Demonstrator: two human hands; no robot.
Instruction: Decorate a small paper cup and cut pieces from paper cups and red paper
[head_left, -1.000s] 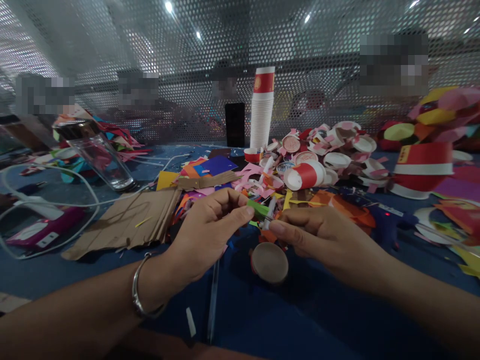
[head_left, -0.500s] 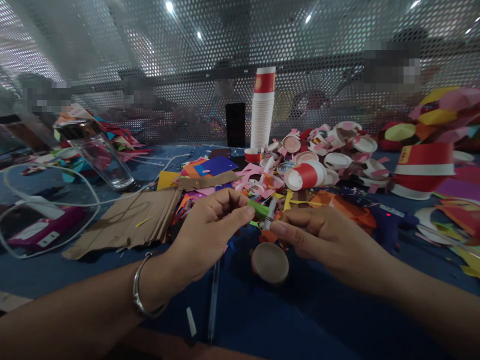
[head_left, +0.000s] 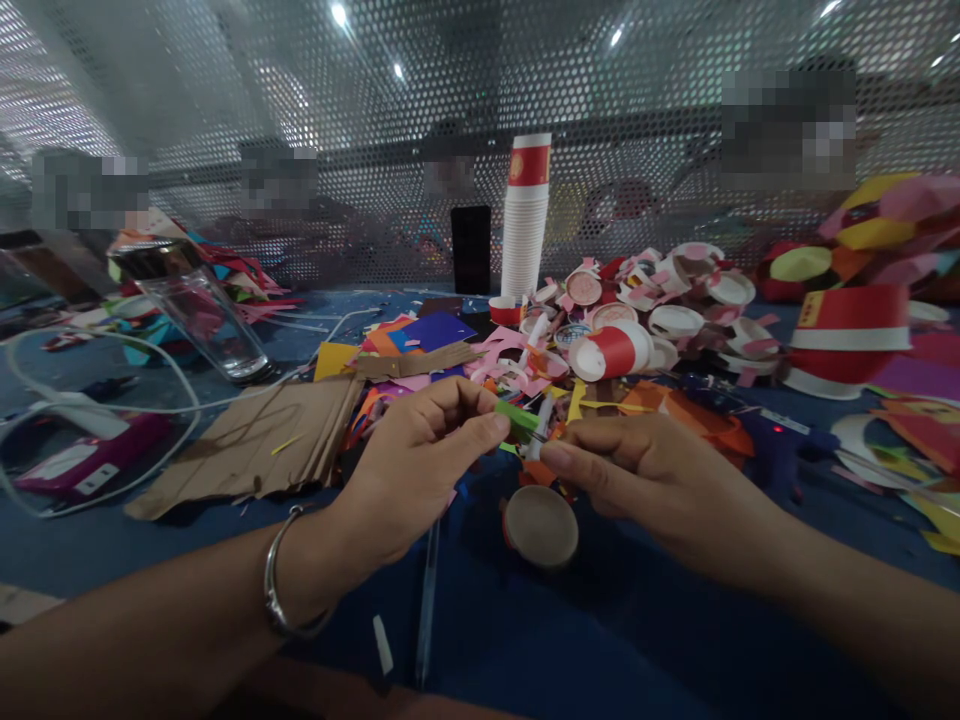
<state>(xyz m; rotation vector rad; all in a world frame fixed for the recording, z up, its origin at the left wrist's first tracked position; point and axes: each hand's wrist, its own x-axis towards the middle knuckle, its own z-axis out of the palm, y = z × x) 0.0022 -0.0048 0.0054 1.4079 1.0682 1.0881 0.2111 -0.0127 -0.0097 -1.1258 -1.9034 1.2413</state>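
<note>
My left hand [head_left: 416,470], with a silver bangle [head_left: 276,575] at its wrist, pinches a small piece of green paper [head_left: 516,420] between thumb and fingers. Opposite it, my right hand [head_left: 637,460] is closed, thumb against the fingers. A thin dark tip reaches from these fingers to the edge of the green paper; the rest of it is hidden. Just behind the paper shows a whitish translucent stick [head_left: 541,415], and I cannot tell whether either hand touches it. Below both hands sits a small round cup piece [head_left: 541,525] with its brown-grey disc facing up.
Coloured paper scraps and cut cup pieces [head_left: 675,285] heap up behind my hands, near a tall cup stack [head_left: 525,220] and a black phone [head_left: 471,250]. On the left lie cardboard [head_left: 255,440], a glass bottle [head_left: 210,310] and a cabled purple box [head_left: 97,460]. A blue glue gun [head_left: 780,440] lies right.
The thin dark tip at my right fingers has shifted slightly against the green paper. Both hands otherwise keep nearly the same place and grip.
</note>
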